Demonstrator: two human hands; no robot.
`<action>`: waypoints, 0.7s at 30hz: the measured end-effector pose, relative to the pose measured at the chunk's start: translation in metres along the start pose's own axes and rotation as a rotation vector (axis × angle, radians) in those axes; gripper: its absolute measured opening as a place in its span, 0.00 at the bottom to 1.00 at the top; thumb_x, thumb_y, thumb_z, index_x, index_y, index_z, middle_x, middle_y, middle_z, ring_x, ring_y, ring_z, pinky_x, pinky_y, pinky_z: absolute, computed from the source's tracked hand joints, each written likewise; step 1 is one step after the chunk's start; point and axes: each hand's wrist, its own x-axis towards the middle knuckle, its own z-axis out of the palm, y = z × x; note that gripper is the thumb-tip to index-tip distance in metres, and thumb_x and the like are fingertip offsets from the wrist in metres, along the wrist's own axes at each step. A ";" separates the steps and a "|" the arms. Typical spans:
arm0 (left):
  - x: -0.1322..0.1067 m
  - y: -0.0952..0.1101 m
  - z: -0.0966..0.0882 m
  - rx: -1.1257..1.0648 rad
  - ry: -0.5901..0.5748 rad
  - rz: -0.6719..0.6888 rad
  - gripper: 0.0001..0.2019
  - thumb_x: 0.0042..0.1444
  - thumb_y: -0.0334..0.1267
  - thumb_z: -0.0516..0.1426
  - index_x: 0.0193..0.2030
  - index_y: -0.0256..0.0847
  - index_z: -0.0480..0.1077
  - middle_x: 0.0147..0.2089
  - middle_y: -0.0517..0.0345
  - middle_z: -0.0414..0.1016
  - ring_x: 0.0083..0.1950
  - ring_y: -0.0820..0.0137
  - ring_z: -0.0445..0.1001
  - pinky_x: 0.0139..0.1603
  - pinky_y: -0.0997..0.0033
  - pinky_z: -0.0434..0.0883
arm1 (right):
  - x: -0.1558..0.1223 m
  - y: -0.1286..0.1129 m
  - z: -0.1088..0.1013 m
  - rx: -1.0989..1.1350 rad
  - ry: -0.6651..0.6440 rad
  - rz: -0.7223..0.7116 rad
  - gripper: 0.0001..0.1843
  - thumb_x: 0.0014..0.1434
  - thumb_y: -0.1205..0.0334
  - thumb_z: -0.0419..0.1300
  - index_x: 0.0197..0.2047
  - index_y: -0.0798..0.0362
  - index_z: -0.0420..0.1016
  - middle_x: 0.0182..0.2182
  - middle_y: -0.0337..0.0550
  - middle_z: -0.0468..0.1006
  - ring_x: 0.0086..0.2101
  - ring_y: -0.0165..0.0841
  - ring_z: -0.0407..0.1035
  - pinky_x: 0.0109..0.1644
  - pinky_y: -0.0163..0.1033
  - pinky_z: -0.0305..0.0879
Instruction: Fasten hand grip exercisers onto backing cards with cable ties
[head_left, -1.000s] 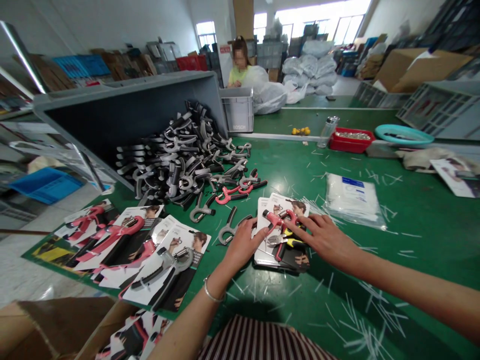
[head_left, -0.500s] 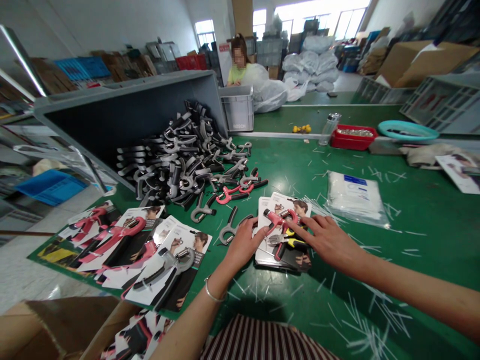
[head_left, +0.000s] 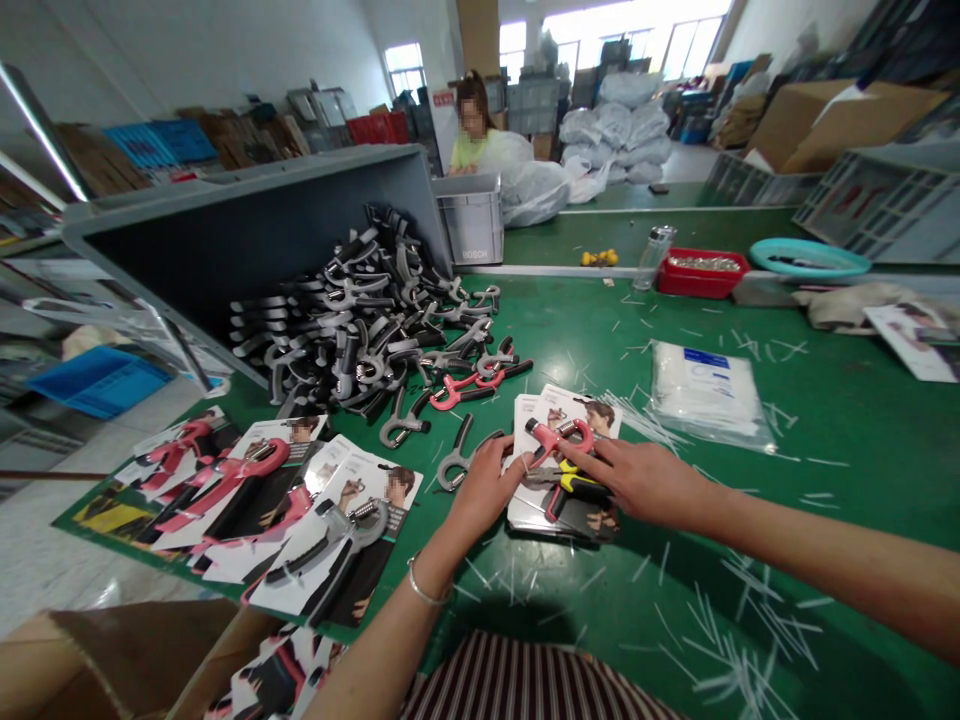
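Observation:
A pink and black spring hand gripper [head_left: 555,440] lies on the top card of a stack of printed cards [head_left: 576,400] in front of me. My left hand [head_left: 484,488] is at the stack's left edge, thumb and fingers closed on the hand gripper's handle end. Yellow and black pliers [head_left: 576,483] lie across the card, jaws pointing left close to my left thumb. My right hand [head_left: 645,480] is closed over the pliers' handles, with its index finger reaching onto the hand gripper. The palm hides the handle ends. A grey hand gripper [head_left: 455,464] lies beside my left hand.
A tipped grey crate [head_left: 255,170] spills grey hand grippers [head_left: 360,310] at left. Carded hand grippers [head_left: 330,540] lie front left. White plastic ties [head_left: 750,640] are scattered about, near a bag of ties [head_left: 709,395]. A red tray [head_left: 701,275] stands behind. A person [head_left: 472,130] sits opposite.
The pliers have shifted left with my right hand, bringing their jaws close to my left thumb. My right fingers have drawn in over the card. My left hand has barely moved.

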 end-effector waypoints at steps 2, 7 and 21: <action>0.001 0.000 0.000 -0.005 0.001 -0.003 0.22 0.64 0.49 0.52 0.59 0.38 0.67 0.59 0.44 0.70 0.62 0.59 0.68 0.64 0.57 0.62 | 0.001 0.003 -0.001 0.032 -0.001 -0.030 0.48 0.53 0.73 0.54 0.74 0.50 0.42 0.54 0.58 0.74 0.43 0.43 0.73 0.34 0.38 0.66; -0.002 0.002 -0.002 0.020 -0.036 -0.015 0.24 0.64 0.52 0.52 0.59 0.39 0.67 0.59 0.44 0.72 0.60 0.59 0.70 0.61 0.60 0.64 | -0.031 -0.010 0.006 0.214 0.012 -0.066 0.40 0.58 0.69 0.54 0.72 0.50 0.50 0.46 0.52 0.77 0.36 0.37 0.73 0.35 0.39 0.68; 0.010 0.049 -0.049 0.124 0.083 -0.095 0.23 0.52 0.59 0.58 0.41 0.39 0.71 0.37 0.53 0.77 0.38 0.61 0.75 0.36 0.67 0.66 | -0.158 -0.001 0.071 0.337 0.184 0.490 0.28 0.63 0.43 0.57 0.59 0.49 0.70 0.56 0.56 0.71 0.53 0.48 0.67 0.56 0.55 0.65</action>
